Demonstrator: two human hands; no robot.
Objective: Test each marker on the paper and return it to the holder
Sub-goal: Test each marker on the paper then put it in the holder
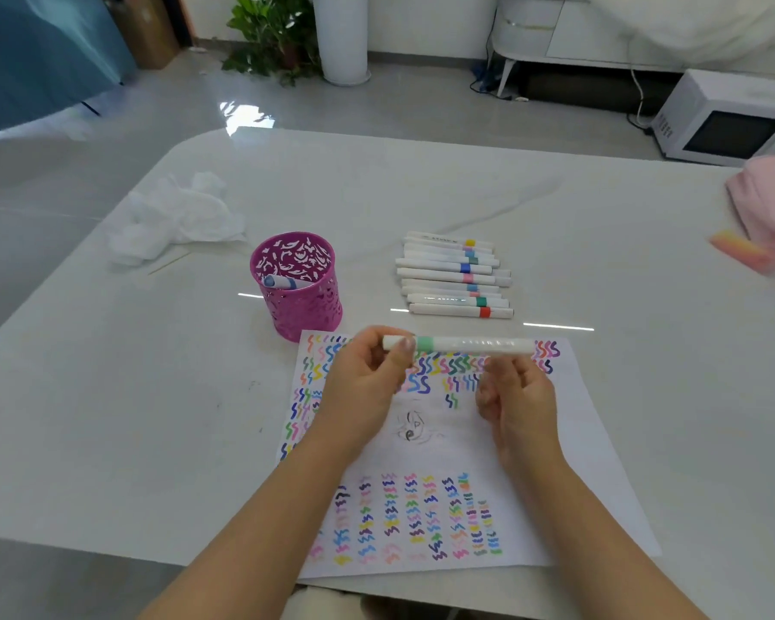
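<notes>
left hand (363, 389), right hand (521, 402) hold one marker (466, 345); holder (307, 311) has one

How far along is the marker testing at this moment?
Done: one blue marker sits in the pink holder; the paper carries many squiggles. In hand: left hand and right hand hold a green-banded marker level over the paper. Left: the pile of markers beside the holder, lying on the table.

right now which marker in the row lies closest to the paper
The red-banded marker: it alone has a red band, and the others lie behind it, farther from the paper.
</notes>
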